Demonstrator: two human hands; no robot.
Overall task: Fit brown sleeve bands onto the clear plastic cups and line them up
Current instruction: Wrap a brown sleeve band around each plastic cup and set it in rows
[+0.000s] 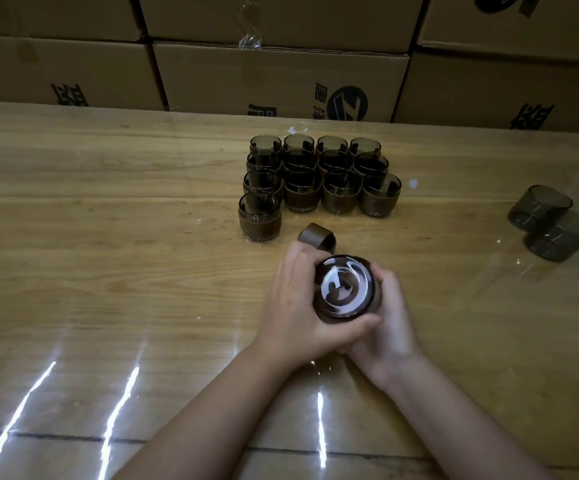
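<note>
As my left hand and right hand clamp their grip round a cup with its band apparently on, the banded cups stand lined up beyond it. Two bare cups lie well right of it. A spare band just beyond it seems to block the next slot.

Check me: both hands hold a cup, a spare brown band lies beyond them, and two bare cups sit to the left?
Nearly. The head view shows the two bare cups to the right, not the left; the rest holds.
</note>
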